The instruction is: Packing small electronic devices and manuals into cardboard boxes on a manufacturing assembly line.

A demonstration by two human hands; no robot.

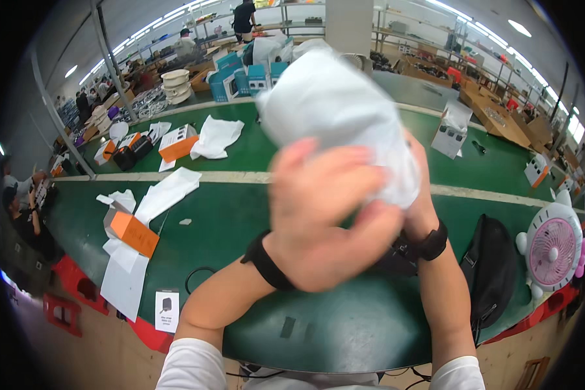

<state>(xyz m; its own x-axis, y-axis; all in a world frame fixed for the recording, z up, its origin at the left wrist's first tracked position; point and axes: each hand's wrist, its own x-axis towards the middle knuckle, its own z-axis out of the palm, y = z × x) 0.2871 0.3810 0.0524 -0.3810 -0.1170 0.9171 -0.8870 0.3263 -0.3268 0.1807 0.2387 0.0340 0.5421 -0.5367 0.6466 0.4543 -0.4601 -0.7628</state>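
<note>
A white plastic bag [335, 97], puffed out and blurred, is held up in front of me over the green table. My left hand [328, 214] curls its fingers over the bag's lower end; motion smears them. On the bag's right side my right hand [421, 188] grips it, most of its fingers hidden behind the plastic. Both wrists wear black bands. Below the hands, a dark object [396, 259] is partly covered and I cannot make out its kind. What the bag contains, if anything, does not show.
An opened orange-and-white box [133, 231] lies left, near a small printed card [167, 311]. Right are a black pouch [491, 270] and a pink-and-white fan [552, 250]. Farther back stand blue boxes [224, 81], another orange box [177, 143] and a white box [450, 133].
</note>
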